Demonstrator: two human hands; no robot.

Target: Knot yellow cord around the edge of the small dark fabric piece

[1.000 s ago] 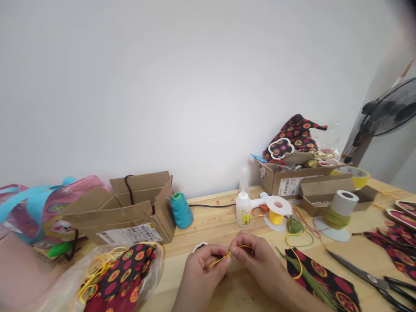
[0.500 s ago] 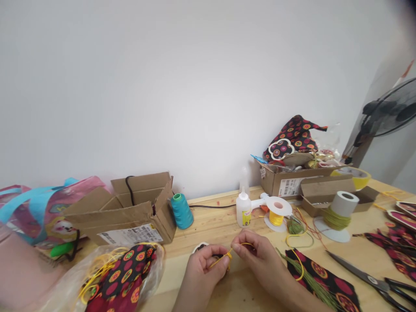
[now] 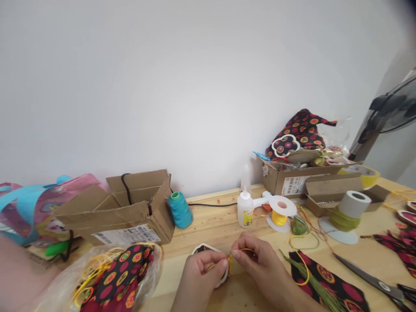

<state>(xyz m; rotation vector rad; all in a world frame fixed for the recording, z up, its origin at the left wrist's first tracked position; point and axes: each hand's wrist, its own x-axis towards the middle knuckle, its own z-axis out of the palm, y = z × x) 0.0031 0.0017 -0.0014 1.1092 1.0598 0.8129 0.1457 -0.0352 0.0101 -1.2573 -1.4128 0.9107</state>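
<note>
Between my two hands runs a yellow cord (image 3: 230, 259), knotted or looped where the fingertips meet. My left hand (image 3: 208, 271) pinches it between thumb and forefinger. With thumb and fingers closed, my right hand (image 3: 251, 255) grips the same cord a little to the right, and a loop of it shows behind the fingers. Under my left hand lies a white-edged, flower-shaped piece with dark patterned fabric (image 3: 204, 248), partly covered by the hand. To the right of my right hand are green threads (image 3: 312, 275) on a strip of patterned fabric (image 3: 331, 277).
At left stand an open cardboard box (image 3: 130, 216), a plastic bag (image 3: 152, 277) of cords and fabric, and a teal thread cone (image 3: 180, 212). Behind my hands are a glue bottle (image 3: 245, 210) and a yellow cord spool (image 3: 282, 207). Scissors (image 3: 373, 279) lie at right, below a green cord spool (image 3: 345, 216).
The view has shifted slightly. My hands stay close together on the yellow cord, and more of the white-edged piece shows beneath my left hand.
</note>
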